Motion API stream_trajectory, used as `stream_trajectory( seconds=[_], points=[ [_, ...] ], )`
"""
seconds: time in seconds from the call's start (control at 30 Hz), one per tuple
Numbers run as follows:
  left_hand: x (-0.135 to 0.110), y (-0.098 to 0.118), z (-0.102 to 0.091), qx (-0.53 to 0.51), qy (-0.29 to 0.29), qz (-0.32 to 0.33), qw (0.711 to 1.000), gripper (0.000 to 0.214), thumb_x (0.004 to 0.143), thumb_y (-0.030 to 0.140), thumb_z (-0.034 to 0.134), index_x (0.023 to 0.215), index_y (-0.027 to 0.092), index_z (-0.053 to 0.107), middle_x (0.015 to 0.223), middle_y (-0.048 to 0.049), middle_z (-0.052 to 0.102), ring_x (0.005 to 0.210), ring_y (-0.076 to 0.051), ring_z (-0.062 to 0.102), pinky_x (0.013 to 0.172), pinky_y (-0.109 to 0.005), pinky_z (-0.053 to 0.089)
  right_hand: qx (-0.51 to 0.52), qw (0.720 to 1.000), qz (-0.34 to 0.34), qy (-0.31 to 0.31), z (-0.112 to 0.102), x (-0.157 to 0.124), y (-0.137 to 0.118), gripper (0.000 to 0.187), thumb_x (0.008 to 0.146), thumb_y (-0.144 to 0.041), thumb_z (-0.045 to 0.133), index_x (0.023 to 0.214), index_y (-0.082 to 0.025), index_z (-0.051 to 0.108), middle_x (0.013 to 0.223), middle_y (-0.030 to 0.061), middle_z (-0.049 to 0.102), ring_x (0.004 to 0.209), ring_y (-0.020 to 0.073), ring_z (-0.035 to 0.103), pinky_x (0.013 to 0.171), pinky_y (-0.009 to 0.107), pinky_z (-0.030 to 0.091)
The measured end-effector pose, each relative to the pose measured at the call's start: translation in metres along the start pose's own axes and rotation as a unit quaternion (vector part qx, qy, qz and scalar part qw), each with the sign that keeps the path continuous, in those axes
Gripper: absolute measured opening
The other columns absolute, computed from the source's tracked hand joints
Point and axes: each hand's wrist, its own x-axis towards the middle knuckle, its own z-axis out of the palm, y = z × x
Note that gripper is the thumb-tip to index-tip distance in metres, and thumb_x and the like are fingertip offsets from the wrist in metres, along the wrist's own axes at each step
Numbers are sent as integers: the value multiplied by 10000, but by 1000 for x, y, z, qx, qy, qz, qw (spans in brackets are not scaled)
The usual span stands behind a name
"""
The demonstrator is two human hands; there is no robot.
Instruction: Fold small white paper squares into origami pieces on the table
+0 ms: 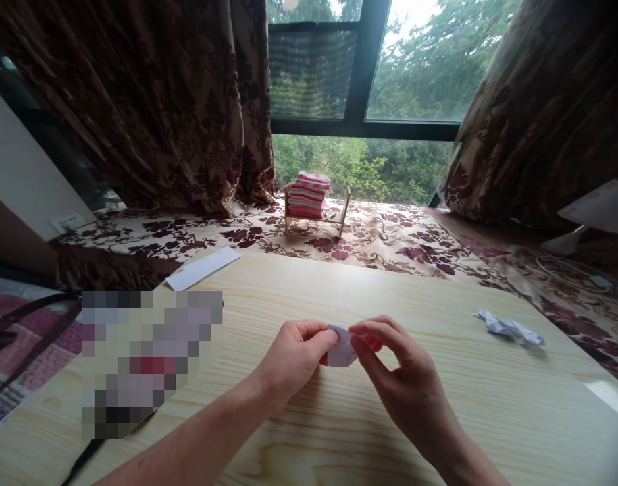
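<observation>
I have the left hand [301,347] pinching the paper [342,349]; the right hand [402,358] grips its other edge; I'd press lightly, edges aligned

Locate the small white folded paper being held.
In the head view, the small white folded paper is below centre, slightly right, between the left hand and right hand, over the pale wooden tabletop.

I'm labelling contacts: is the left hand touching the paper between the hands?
Touching. The head view shows the left hand gripping the paper, its thumb lying over the paper's left side.
</observation>
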Motion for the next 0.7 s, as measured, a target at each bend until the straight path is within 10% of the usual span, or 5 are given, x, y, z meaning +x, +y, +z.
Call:
stream_trajectory(
  seconds=[0.7],
  points=[
    [3, -2, -2, -71, -18, -44, 996, 201, 683, 287, 586, 587, 112, 601, 579, -9, 513, 606, -117, 447, 614, -243, 371, -143, 979, -129, -59, -10, 1, -1, 257, 883, -101, 481, 1040, -232, 637, 867, 60, 559, 782, 182, 528, 641, 301, 456]
  ],
)
